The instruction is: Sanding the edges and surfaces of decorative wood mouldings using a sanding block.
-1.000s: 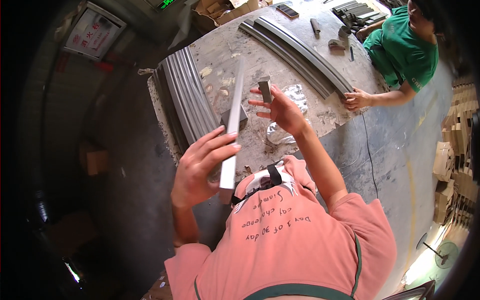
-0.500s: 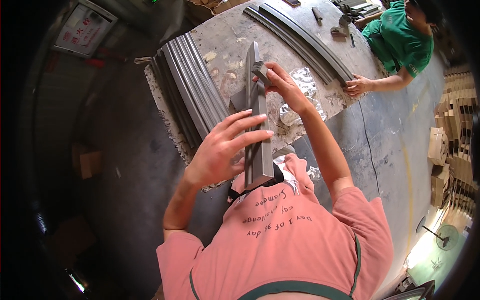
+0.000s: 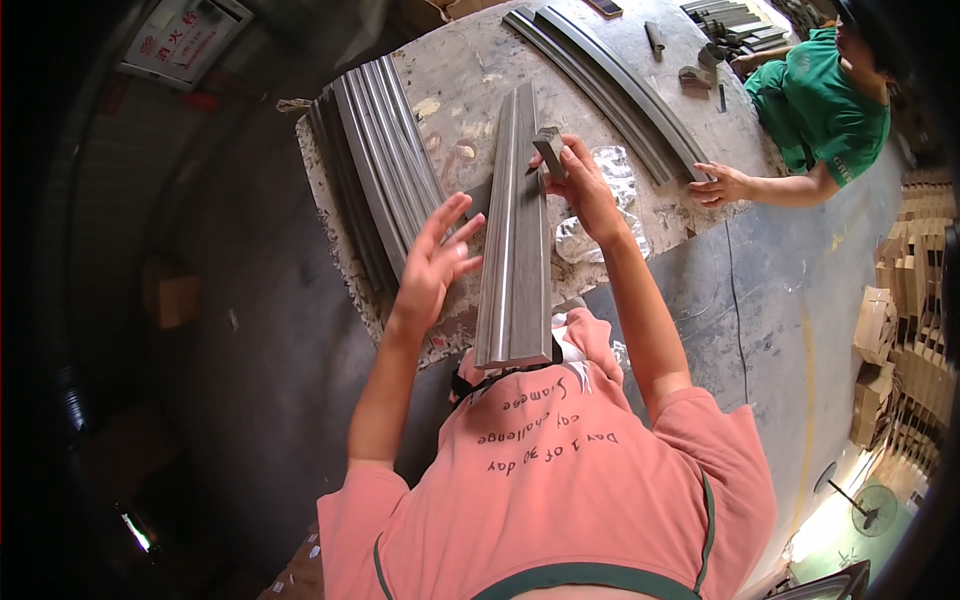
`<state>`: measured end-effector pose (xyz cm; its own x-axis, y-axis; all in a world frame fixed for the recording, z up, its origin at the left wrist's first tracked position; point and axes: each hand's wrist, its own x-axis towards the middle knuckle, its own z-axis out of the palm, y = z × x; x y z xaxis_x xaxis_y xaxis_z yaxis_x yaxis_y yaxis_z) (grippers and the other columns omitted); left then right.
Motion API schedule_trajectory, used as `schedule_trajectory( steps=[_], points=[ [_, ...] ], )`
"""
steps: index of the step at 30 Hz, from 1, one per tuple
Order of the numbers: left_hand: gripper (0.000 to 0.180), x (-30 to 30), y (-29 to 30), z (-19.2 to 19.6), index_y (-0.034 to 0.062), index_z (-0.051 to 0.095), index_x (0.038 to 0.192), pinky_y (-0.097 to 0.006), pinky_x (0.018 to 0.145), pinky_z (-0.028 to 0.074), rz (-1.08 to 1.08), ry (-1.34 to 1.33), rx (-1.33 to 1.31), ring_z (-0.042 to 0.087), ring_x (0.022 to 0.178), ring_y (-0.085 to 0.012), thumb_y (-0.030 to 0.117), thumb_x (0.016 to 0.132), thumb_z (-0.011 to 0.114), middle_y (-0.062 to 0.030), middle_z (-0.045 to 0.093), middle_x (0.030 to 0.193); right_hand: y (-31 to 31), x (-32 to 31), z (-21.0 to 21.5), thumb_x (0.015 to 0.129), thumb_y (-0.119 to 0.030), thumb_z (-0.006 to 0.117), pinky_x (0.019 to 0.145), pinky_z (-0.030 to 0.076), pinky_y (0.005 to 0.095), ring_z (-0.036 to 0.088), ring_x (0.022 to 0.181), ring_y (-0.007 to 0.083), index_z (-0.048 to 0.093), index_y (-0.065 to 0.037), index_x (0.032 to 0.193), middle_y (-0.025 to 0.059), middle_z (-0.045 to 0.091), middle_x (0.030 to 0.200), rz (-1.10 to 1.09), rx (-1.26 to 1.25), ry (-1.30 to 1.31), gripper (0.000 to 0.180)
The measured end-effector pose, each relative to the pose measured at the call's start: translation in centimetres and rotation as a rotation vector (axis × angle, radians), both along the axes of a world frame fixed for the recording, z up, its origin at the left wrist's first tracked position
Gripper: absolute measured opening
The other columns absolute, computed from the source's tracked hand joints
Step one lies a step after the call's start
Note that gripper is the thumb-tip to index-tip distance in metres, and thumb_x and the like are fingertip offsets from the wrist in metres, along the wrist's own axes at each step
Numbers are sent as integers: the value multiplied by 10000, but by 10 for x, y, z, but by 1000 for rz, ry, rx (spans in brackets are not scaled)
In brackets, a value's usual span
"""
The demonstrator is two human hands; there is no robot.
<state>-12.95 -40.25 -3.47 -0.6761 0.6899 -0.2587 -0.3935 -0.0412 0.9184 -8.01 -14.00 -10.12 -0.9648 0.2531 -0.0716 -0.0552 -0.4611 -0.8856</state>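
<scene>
Left hand: the left hand [image 3: 432, 262] is spread, fingers apart and slightly bent, holding nothing; its fingertips lie against or just beside the left edge of the moulding strip, and contact cannot be told for sure.
Right hand: the right hand [image 3: 580, 188] is clenched around a small grey block [image 3: 549, 150], held at the right edge of the strip's upper half.
Moulding strip: a long grey-brown profiled moulding strip [image 3: 516, 240] runs lengthwise from the person's chest out over the surface; its near end sits just above the pink shirt [image 3: 560, 480], its far end lies over the middle of the surface.
Surface: a worn, pale, stained surface [image 3: 470, 70] with a ragged near edge carries everything here.
Stack at left edge: a stack of similar grey strips [image 3: 375, 165] lies along the left edge of the surface, just left of the spread hand.
Plastic wrap: crumpled clear plastic wrap [image 3: 600, 215] lies near the near edge, beneath and beside the right forearm.
Curved pieces: long curved mouldings [image 3: 610, 80] arc across the far right part of the surface.
Co-worker: another person in a green shirt [image 3: 820, 105] sits at the right edge, one hand [image 3: 722, 186] resting on the surface by the end of the curved pieces.
Far corner: small tools [image 3: 690, 60] lie near the far right corner, too small to tell apart.
</scene>
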Motion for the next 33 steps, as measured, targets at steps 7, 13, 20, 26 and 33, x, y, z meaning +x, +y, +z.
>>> schedule_trajectory(
  steps=[7, 13, 20, 26, 33],
  points=[
    [592, -33, 65, -84, 77, 427, 1528, -438, 969, 552, -72, -543, 96, 595, 1294, -308, 407, 1045, 516, -135, 607, 1405, 2, 5, -15, 1087, -368, 478, 851, 528, 308, 637, 916, 118, 501, -119, 1292, 65, 688, 1124, 48, -84, 59, 323],
    [448, -24, 93, -70, 4, 600, 1341, -323, 779, 643, -119, -674, 216, 757, 923, -210, 302, 1007, 620, -166, 742, 1099, 10, 19, -18, 1102, -340, 442, 827, 502, 310, 625, 949, 132, 484, -112, 1293, 60, 639, 1180, 92, -178, 42, 300],
    [549, -27, 104, -87, 9, 585, 1362, -403, 1022, 501, 47, -235, -173, 576, 1246, -235, 361, 958, 703, -186, 595, 1341, 27, 26, -25, 1099, -348, 442, 816, 495, 296, 608, 945, 123, 478, -118, 1300, 50, 633, 1152, 124, -227, 39, 307],
    [358, -33, 114, -47, 175, 748, 1200, -423, 1123, 396, 8, 1066, -566, 540, 1296, -278, 286, 861, 787, -54, 667, 1273, 32, 26, -28, 1095, -331, 455, 825, 508, 286, 601, 950, 109, 496, -102, 1296, 46, 639, 1148, 128, -182, -12, 307],
    [170, -18, 123, -46, 99, 808, 982, -381, 991, 508, 150, 964, -572, 695, 1097, -273, 171, 828, 822, -120, 761, 1040, 28, 21, -26, 1095, -316, 449, 831, 506, 319, 604, 929, 117, 475, -104, 1336, 47, 637, 1165, 158, -198, -1, 322]
  ],
)
